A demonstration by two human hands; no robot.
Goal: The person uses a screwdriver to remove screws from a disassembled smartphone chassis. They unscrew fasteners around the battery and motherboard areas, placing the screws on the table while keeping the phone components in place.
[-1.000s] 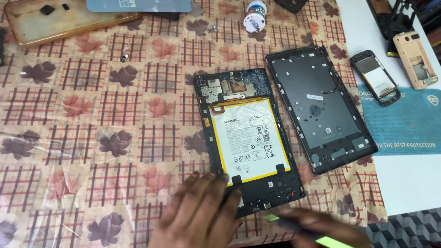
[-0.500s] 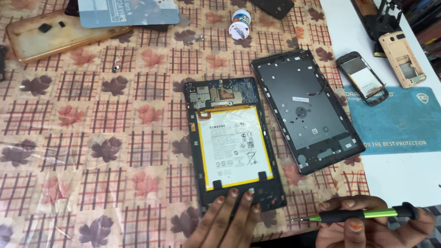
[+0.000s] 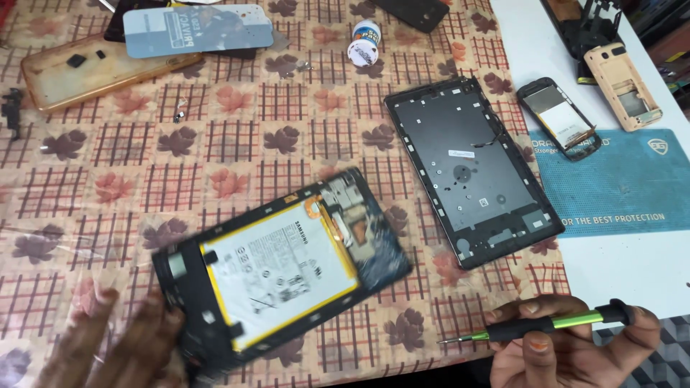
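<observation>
An opened tablet body [image 3: 280, 266] with a white battery and a circuit board lies tilted on the patterned tablecloth [image 3: 237, 144], blurred by motion. My left hand [image 3: 108, 345] rests with fingers apart on its lower left end, at the bottom left of the head view. My right hand [image 3: 575, 345] at the bottom right holds a green and black screwdriver [image 3: 546, 327], tip pointing left, apart from the tablet. The tablet's dark back cover [image 3: 471, 169] lies inside up to the right.
A small white bottle [image 3: 363, 39], a clear phone case [image 3: 93, 68] and a screen protector [image 3: 198, 29] lie at the back. Two small disassembled phones [image 3: 564, 118] sit on the white surface at right beside a blue mat [image 3: 618, 183].
The tablet body has been turned from upright to lying diagonally, and my left hand has slid to its left end. My right hand with the screwdriver has stayed at the bottom right.
</observation>
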